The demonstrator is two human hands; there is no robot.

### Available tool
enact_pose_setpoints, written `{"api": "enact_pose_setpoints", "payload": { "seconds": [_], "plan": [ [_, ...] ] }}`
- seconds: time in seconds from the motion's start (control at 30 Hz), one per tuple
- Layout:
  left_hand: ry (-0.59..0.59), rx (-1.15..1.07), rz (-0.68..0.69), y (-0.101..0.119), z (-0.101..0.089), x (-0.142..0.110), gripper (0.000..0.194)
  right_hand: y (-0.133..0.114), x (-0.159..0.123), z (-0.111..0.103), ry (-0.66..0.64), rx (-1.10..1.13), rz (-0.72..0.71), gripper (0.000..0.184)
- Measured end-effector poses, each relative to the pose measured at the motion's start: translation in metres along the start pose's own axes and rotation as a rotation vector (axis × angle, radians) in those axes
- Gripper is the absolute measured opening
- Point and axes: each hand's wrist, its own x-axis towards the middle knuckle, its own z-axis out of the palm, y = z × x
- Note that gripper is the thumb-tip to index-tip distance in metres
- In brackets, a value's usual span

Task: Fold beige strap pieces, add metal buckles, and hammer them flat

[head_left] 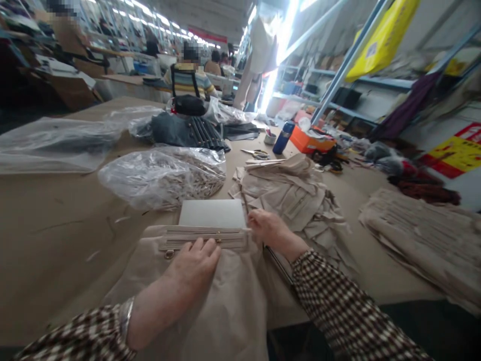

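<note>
A beige garment point(233, 301) lies on the table in front of me, its layered, pleated band point(205, 235) running across the top. My left hand point(201, 260) rests on that band with its fingers laid flat. A small metal ring point(169, 254) shows at the band's left end. Just beyond the band is a flat white board point(211, 213). My right hand point(268, 228) is closed beside the band's right end and the board's near right corner; what its fingers pinch is hidden. Under my right wrist runs a long dark, thin strip point(278, 264).
Crumpled beige cloth pieces point(296, 190) lie right of the board. A clear bag of beige strips point(169, 175) sits at left. Scissors point(255, 153), a blue bottle point(284, 138) and an orange box point(310, 140) stand farther back. Stacked beige cloth point(428, 240) lies far right.
</note>
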Motion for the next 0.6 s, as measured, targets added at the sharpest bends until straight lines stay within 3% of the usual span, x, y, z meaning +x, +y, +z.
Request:
{"api": "enact_pose_setpoints", "payload": {
  "seconds": [0.13,0.23,0.43,0.5,0.6],
  "plan": [
    [0.044,-0.017,-0.027,-0.008,0.005,0.009,0.039,0.08,-0.007,-0.029,0.181,-0.023,0.441,0.029],
    [0.034,-0.015,-0.048,-0.01,-0.001,0.016,0.036,0.114,-0.006,-0.032,0.264,-0.001,0.651,0.041],
    [0.05,-0.013,-0.05,-0.009,0.001,0.016,0.034,0.109,0.01,0.002,0.391,0.134,0.827,0.067],
    [0.06,-0.007,-0.05,-0.009,0.003,0.015,0.034,0.107,0.014,0.009,0.457,0.198,0.883,0.065],
    [0.069,0.0,-0.055,-0.008,0.003,0.014,0.035,0.108,0.014,0.012,0.569,0.303,0.909,0.048]
  ]
}}
